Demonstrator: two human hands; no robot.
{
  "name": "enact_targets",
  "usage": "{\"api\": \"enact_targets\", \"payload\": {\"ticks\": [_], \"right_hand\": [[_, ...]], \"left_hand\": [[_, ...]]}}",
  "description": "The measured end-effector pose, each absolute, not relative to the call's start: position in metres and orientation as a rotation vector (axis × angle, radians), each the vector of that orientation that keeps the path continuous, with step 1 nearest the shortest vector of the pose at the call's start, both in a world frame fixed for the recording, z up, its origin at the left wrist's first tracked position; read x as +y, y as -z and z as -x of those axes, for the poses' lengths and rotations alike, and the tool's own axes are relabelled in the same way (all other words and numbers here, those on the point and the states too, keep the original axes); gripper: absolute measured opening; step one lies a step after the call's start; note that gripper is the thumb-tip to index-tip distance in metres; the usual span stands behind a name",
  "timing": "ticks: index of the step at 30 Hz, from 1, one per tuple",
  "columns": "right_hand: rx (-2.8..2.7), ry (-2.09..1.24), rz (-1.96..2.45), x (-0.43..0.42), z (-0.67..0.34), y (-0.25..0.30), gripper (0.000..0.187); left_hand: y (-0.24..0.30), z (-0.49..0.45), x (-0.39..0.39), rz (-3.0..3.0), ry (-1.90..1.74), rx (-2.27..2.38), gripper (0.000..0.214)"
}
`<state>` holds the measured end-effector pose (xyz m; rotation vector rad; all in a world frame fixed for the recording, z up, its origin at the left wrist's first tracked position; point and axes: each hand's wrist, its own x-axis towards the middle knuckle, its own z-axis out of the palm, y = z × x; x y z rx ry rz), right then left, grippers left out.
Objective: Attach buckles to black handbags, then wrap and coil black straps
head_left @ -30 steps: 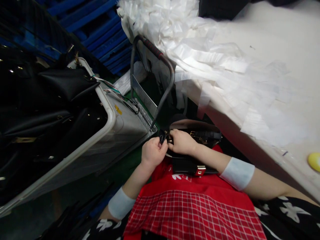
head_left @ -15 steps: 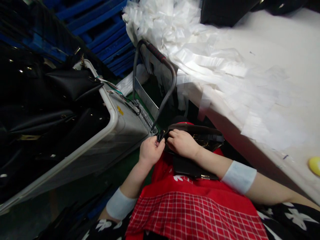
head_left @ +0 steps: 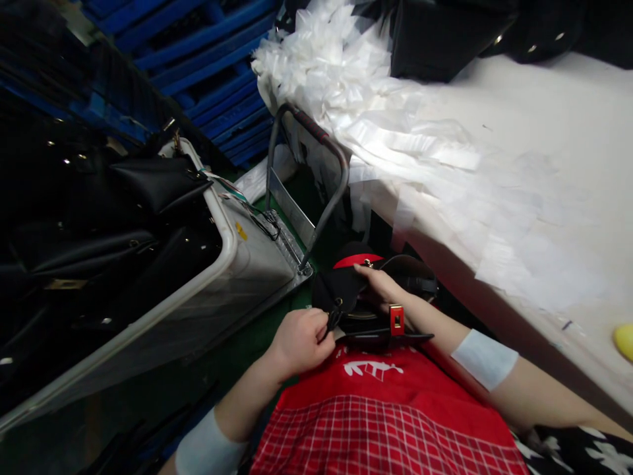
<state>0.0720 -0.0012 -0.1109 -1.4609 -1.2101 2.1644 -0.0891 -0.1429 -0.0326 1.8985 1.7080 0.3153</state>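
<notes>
Bag [head_left: 341,288] is resting against our apron [head_left: 380,422], left of table [head_left: 548,125]; right hand [head_left: 384,286] is now sitting farther from left, on bag body (grip hidden, can't tell), so left hand [head_left: 302,339] is pinching black strap [head_left: 334,319] alone.

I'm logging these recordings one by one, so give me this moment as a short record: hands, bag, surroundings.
Left hand: closed on a thin black strap
Right hand: on the black bag, fingers partly hidden
Bag: against the red apron, red-and-gold clasp on its near side
Left side: pale bin piled with black bags
Ahead: gray trolley handle
Right side: white table with thin white sheets, yellow object
</notes>
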Motion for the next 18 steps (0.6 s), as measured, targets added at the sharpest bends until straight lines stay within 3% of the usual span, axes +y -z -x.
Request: {"api": "enact_targets", "payload": {"ticks": [3, 8, 13, 18], "right_hand": [[-1.267, -1.999, 1.454, -0.014, -0.072, 0.117, 0.018], [-1.514, -1.816, 1.405, -0.038, -0.071, 0.107, 0.034], [-1.658, -1.819, 1.518, -0.048, -0.074, 0.101, 0.039], [-2.235, -1.604, 1.477, -0.051, -0.083, 0.107, 0.037]], "left_hand": [[0.023, 0.095, -0.145, -1.859, -0.410, 1.606, 0.041], [0.017, 0.108, -0.110, -1.726, -0.704, 1.762, 0.041], [0.049, 0.096, -0.060, -1.942, -0.502, 1.768, 0.018], [0.065, 0.078, -0.041, -2.284, -0.128, 1.770, 0.028]]}}
